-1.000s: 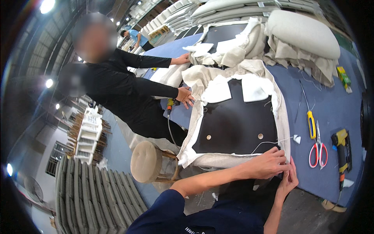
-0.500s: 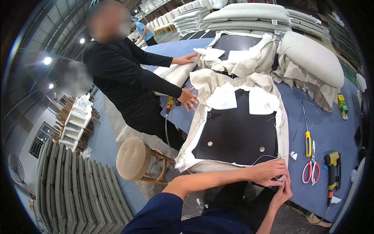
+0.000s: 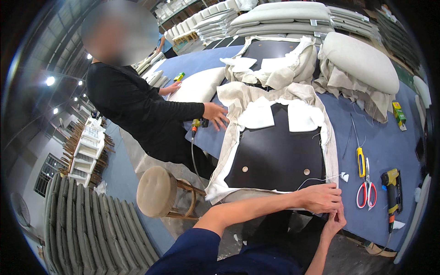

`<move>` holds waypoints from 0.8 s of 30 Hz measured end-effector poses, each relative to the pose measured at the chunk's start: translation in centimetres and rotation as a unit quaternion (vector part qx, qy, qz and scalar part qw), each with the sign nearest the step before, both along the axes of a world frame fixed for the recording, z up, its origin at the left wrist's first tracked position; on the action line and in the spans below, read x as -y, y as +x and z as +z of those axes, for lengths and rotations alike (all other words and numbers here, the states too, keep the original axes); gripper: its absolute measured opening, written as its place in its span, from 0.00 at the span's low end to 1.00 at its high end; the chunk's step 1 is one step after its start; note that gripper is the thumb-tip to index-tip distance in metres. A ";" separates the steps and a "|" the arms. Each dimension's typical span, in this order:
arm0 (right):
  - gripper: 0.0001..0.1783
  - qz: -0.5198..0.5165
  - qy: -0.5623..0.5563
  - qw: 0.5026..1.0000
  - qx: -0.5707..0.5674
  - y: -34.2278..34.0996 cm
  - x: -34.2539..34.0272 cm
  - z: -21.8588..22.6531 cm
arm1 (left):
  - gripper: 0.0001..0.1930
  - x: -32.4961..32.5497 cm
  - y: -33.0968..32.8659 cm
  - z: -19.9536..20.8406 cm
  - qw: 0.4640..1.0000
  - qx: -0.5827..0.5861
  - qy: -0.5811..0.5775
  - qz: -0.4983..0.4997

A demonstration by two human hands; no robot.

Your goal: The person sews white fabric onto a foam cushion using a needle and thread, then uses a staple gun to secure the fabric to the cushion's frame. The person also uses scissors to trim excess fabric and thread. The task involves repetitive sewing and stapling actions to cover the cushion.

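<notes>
A padded chair panel lies face down in front of me, its black board [image 3: 279, 151] up and beige fabric [image 3: 221, 160] loose around the rim. At the panel's near right corner, my left hand [image 3: 320, 198] has its fingers closed on the fabric edge. Just below it, my right hand [image 3: 335, 223] pinches at the same corner, fingertips against the left hand's. What lies between the fingertips is mostly hidden. A thin white cord [image 3: 316, 182] runs over the board beside my left hand, toward a small white scrap [image 3: 344, 177]. White padding pieces [image 3: 257, 114] rest at the panel's far end.
Red-handled scissors [image 3: 366, 195], a yellow-handled screwdriver [image 3: 360, 160] and a staple gun [image 3: 392, 192] lie on the blue table [image 3: 353, 220]. Behind are a second panel [image 3: 270, 52] and a cushion [image 3: 360, 62]. A co-worker [image 3: 137, 114] stands left, near a round stool [image 3: 156, 191].
The co-worker's far hand has left the second panel and moved left onto a pale cushion. My hands stay at the corner, closer together, and the bit between the fingers no longer shows.
</notes>
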State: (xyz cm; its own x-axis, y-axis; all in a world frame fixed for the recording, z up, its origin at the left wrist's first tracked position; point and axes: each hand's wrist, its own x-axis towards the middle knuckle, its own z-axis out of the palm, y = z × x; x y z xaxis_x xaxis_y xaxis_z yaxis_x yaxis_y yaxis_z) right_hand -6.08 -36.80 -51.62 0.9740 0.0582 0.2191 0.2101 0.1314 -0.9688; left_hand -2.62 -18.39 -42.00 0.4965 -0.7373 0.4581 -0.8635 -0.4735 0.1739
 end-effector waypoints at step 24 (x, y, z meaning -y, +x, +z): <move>0.25 -0.002 0.036 0.998 -0.043 0.6 -0.1 3.2 | 0.10 -0.4 2.7 1.4 0.976 -0.213 -0.028 0.022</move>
State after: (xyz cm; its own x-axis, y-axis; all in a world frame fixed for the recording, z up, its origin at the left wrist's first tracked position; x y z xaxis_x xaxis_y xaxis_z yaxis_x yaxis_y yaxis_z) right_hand -5.51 -36.71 -48.46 0.9895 0.0416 0.1384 0.1274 0.1999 -0.9715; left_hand 0.05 -17.98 -40.61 0.6816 -0.6906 0.2419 -0.6859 -0.4878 0.5400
